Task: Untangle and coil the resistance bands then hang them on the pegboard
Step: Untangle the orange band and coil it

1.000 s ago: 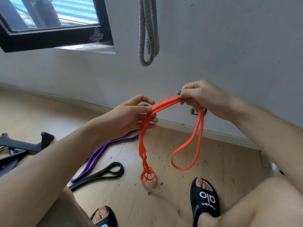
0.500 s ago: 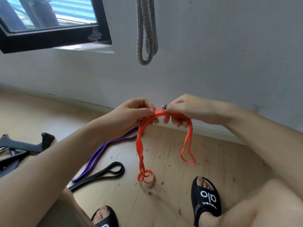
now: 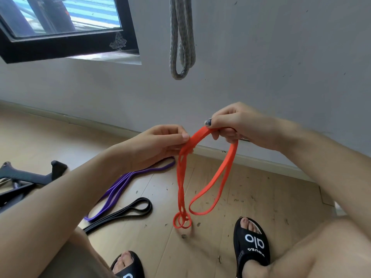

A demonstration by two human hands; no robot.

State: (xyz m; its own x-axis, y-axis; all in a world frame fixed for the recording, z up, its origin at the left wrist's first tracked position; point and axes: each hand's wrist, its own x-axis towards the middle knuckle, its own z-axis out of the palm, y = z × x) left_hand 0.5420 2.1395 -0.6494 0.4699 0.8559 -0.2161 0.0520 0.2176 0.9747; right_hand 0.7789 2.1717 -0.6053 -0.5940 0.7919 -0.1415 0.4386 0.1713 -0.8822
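while both the left hand (image 3: 160, 145) and right hand (image 3: 234, 125) pinch it, the orange band (image 3: 218, 181) hangs limp, stretchy; best gripped near its top fold.

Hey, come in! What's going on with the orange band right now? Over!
Both hands, left and right, grip the orange band. Its lower end is twisted. Purple band, black band wait on the floor.

Your left hand (image 3: 160, 145) and right hand (image 3: 234, 125) share a band (image 3: 202, 177) above the floor (image 3: 241, 207); its twisted end touches the floor between your sandals. Left of it lie two more bands (image 3: 120, 189), side by side. A rope (image 3: 181, 47) hangs on the wall (image 3: 261, 57) behind, a window (image 3: 66, 27) to its left.
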